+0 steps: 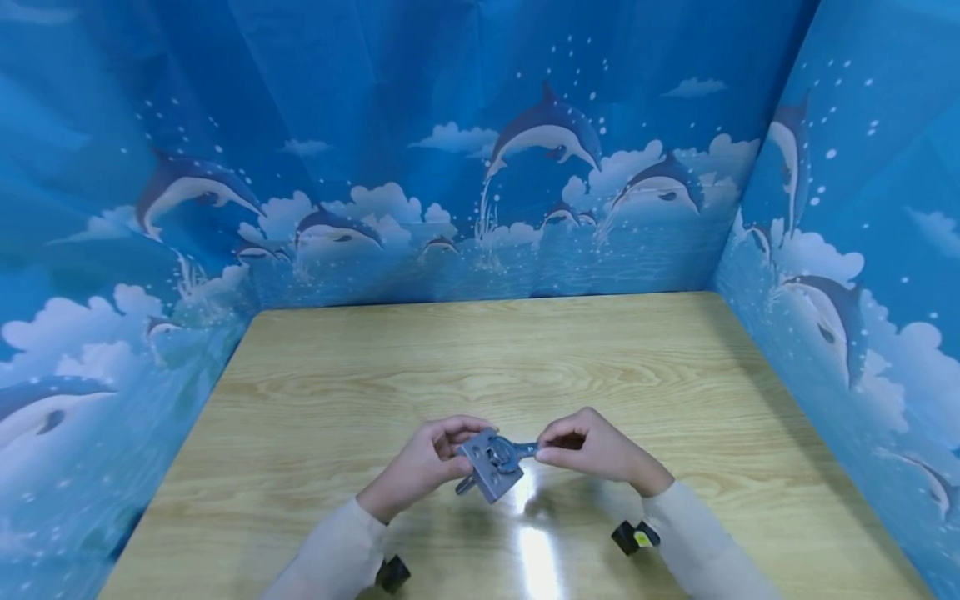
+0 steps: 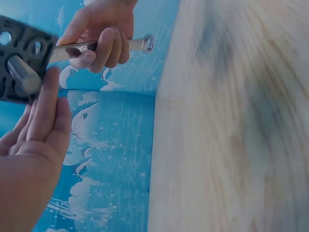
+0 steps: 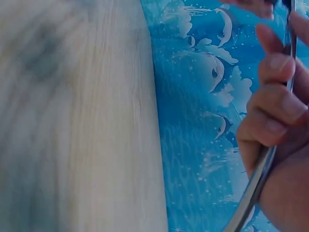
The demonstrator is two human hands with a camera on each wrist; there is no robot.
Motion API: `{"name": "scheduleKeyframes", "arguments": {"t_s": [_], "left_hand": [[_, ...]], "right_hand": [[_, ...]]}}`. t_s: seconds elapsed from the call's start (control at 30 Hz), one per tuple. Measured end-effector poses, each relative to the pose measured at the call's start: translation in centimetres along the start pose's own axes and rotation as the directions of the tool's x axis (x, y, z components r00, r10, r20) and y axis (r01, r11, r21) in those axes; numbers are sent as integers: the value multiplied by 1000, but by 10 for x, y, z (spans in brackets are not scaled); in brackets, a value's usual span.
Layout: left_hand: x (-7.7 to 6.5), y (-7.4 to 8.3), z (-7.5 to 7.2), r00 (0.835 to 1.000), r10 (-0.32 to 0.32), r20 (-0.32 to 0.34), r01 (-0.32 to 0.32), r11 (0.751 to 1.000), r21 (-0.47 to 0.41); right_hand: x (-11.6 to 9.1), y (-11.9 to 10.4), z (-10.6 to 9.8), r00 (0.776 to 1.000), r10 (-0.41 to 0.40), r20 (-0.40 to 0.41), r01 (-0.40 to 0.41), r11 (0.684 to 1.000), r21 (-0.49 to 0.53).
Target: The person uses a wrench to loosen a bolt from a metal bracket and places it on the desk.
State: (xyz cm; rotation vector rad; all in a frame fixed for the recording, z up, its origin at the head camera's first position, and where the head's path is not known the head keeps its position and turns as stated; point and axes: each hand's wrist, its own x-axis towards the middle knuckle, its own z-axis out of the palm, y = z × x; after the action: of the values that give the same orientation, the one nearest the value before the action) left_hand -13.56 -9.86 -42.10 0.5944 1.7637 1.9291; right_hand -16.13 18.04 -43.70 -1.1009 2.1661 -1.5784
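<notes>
A square metal plate (image 1: 507, 482) with holes is held up over the table by my left hand (image 1: 422, 468), thumb on the near side and fingers behind. From its underside sticks a thick bolt (image 2: 24, 75), plain in the left wrist view. My right hand (image 1: 602, 451) grips the handle of a metal wrench (image 1: 527, 450). One wrench end lies over the middle of the plate's upper face; its exact fit there I cannot tell. The other end, a ring, extends past the right hand's fingers (image 2: 115, 47) in the left wrist view.
A wood-grain table (image 1: 337, 367) lies beneath both hands. Blue dolphin-print sheets (image 1: 420, 100) stand along its back and sides. Small black devices (image 1: 625, 537) sit at both wrists, below the light sleeves (image 1: 693, 533).
</notes>
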Motion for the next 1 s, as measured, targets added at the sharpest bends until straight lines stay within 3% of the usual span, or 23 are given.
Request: {"name": "scheduleKeyframes", "arguments": {"t_s": [0.13,0.3,0.57,0.83,1.0], "left_hand": [[1,-1,0,997,-43,59,44,999,-21],[1,-2,0,998,-45,48,47,999,-26],[-2,-6,-9,1000,20,-7,-21,998,-53],[-4,-2,-15,993,13,-118,-25,994,-105],[-5,0,-14,972,-6,-237,-19,995,-101]], "right_hand": [[3,-3,-5,998,-34,50,35,999,-13],[4,-6,-6,999,-28,44,29,999,-29],[-1,-8,-8,994,94,-62,-100,991,-93],[-8,4,-11,934,267,-238,-295,951,-90],[-12,9,-8,890,318,-327,-357,932,-66]]}}
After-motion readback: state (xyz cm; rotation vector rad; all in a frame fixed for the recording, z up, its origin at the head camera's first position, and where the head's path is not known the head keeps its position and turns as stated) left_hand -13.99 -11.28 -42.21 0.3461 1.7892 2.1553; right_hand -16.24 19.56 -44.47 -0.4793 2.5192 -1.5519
